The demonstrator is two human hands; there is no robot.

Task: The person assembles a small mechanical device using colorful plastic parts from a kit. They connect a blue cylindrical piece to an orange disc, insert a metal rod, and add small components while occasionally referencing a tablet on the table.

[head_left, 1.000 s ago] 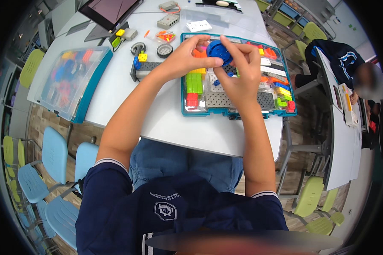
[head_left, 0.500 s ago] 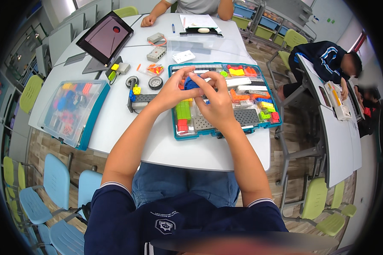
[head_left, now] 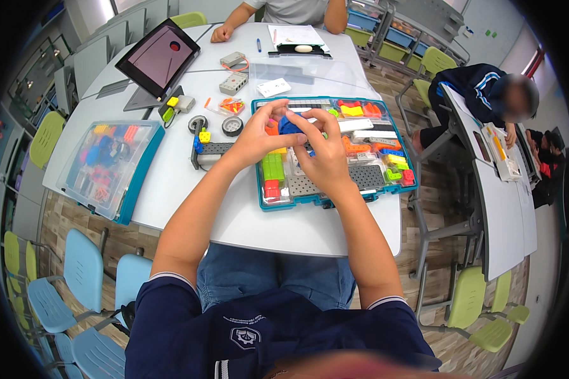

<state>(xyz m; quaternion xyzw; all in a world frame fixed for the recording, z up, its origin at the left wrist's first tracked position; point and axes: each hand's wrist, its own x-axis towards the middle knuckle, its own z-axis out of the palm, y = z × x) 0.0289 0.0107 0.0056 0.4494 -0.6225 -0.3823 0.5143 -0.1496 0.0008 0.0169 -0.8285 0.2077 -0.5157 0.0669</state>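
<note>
Over the open teal parts case [head_left: 291, 205] I hold a round blue plastic piece [head_left: 289, 126] in both hands. My left hand [head_left: 254, 140] is closed on its left side, thumb along the lower edge. From the other side my right hand [head_left: 324, 151] grips it with bent fingers, which hide part of it. Beneath them the case holds a grey perforated plate [head_left: 365, 174], green blocks [head_left: 272, 167], a red block [head_left: 272, 188] and orange pieces. Left of the case lies a partly built piece with a grey beam [head_left: 219, 148], beside a black-tyred wheel [head_left: 232, 126].
A closed clear-lidded case [head_left: 110, 167] lies at the left, below a tablet [head_left: 158, 57] on a stand. Grey modules [head_left: 233, 83] and a small tub of orange parts [head_left: 231, 106] sit farther back. Across the table is another person's hand [head_left: 221, 33].
Both hands stay nearly in place around the blue piece. More of the blue piece shows between the fingers, slightly farther right. The person at the right has moved their head.
</note>
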